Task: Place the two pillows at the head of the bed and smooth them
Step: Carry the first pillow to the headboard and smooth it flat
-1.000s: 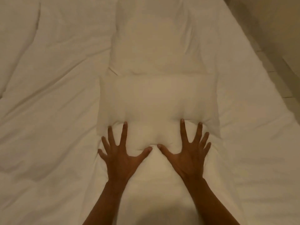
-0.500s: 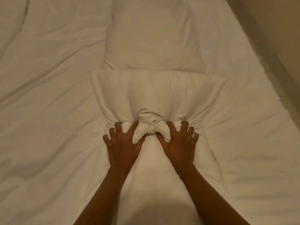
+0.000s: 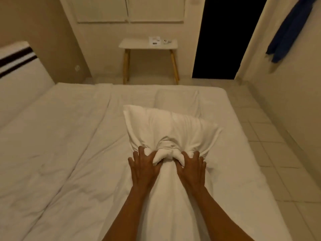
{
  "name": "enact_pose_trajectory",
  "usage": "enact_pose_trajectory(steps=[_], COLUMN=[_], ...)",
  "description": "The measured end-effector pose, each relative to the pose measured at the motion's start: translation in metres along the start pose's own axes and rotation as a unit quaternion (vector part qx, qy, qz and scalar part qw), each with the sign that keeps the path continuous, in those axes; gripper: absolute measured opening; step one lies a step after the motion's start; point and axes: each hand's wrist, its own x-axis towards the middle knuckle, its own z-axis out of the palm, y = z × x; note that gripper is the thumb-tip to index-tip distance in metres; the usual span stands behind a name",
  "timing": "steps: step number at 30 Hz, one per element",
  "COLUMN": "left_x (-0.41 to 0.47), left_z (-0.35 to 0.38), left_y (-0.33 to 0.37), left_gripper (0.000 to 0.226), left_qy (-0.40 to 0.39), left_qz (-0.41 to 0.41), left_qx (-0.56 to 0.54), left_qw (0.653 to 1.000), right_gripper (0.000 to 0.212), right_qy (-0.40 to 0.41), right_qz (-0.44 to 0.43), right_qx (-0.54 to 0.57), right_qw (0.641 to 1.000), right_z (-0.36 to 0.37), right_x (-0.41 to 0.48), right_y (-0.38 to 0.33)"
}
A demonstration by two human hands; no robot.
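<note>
We had our left hand [image 3: 144, 166] and right hand [image 3: 192, 168] clamped on the near edge of the plump white fabric pillow [image 3: 166, 127], beside the flat white pillow [image 3: 178, 100]; no writing legible.

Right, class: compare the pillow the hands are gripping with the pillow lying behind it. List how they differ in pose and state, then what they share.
1. The near pillow is bunched at its near edge by the left hand and right hand; the far pillow is untouched.
2. The near pillow is raised and tilted; the far pillow lies flat on the bed.
3. The near pillow is deeply creased; the far pillow looks smoother.
Both are white.
</note>
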Motion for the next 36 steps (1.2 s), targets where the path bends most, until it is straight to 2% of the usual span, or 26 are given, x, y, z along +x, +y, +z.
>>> enact_pose_trajectory(steps=[7,10,13,25,31,36], left_x=[0.083,0.097,0.101,0.094,0.071,0.051], left_z=[-0.243,-0.314,-0.36,-0.479,-0.519,-0.545], left_y=[0.021,0.022,0.016,-0.07,-0.141,-0.207], left_gripper=[0.059,0.068,0.067,0.055,0.058,0.049], left_qy=[0.148,0.197,0.228,0.312,0.317,0.317], left_qz=[-0.057,-0.086,-0.107,-0.128,-0.129,-0.125], left_qx=[0.025,0.038,0.032,0.007,0.011,0.026], left_qw=[0.987,0.976,0.967,0.942,0.939,0.94], right_gripper=[0.061,0.072,0.072,0.069,0.068,0.068], right_qy=[0.073,0.098,0.133,0.202,0.222,0.226], right_qz=[-0.11,-0.155,-0.201,-0.296,-0.328,-0.338], right_qx=[0.075,0.101,0.097,0.088,0.082,0.09], right_qw=[0.988,0.978,0.966,0.929,0.915,0.909], right_z=[-0.221,-0.289,-0.332,-0.397,-0.392,-0.369], right_x=[0.067,0.081,0.081,0.035,-0.005,-0.041], right_y=[-0.11,-0.152,-0.188,-0.316,-0.386,-0.448])
